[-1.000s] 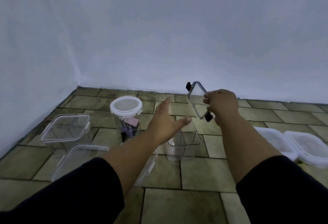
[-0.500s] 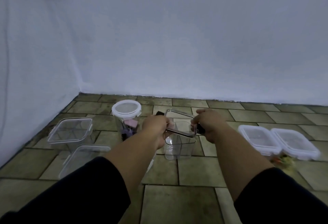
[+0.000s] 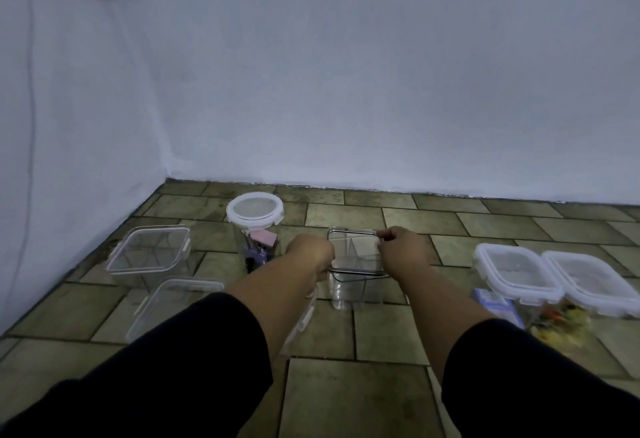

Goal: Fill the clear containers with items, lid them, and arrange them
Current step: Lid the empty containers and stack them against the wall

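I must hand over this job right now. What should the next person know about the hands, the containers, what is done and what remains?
Left hand grips the left edge of the clear lid; right hand pinches its right edge.
The lid lies over the middle container, which looks empty; whether it is latched cannot be told.
Done: round jar lidded, holding pink and purple items; two white-lidded containers on the right hold items.
To do: two clear boxes on the left are lidded but look empty; final arranging.

Left hand (image 3: 309,252), right hand (image 3: 404,251) (both clenched)
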